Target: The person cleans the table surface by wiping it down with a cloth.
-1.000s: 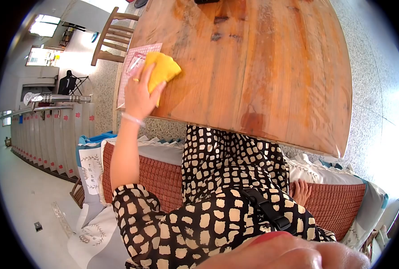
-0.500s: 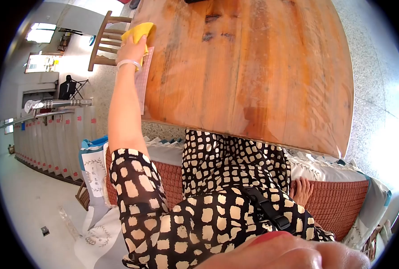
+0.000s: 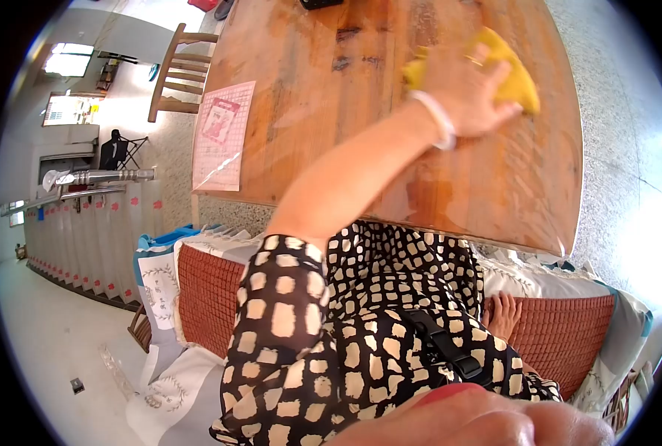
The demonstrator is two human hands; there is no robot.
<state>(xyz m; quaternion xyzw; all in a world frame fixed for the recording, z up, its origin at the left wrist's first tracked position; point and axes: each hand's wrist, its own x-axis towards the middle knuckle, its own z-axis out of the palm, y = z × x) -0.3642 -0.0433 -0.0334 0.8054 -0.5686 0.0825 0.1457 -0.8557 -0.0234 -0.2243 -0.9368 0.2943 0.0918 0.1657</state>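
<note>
My left hand is on top of a yellow cloth, pressing it against the wooden table on its right side. Parts of the cloth stick out past the spread fingers, and motion blurs the hand a little. A white bracelet circles that wrist. Down on the reddish-brown seat mat, my right hand lies flat with its fingers apart, holding nothing.
A clear sheet covers the tabletop, and a pink-and-white printed paper lies at its left edge. A black object sits at the far edge. A wooden chair stands left of the table, and a staircase railing lies farther left.
My left hand has swept the yellow cloth from the table's left edge across to the right side. The printed paper, partly covered before, is now in plain view. My right hand stays put.
</note>
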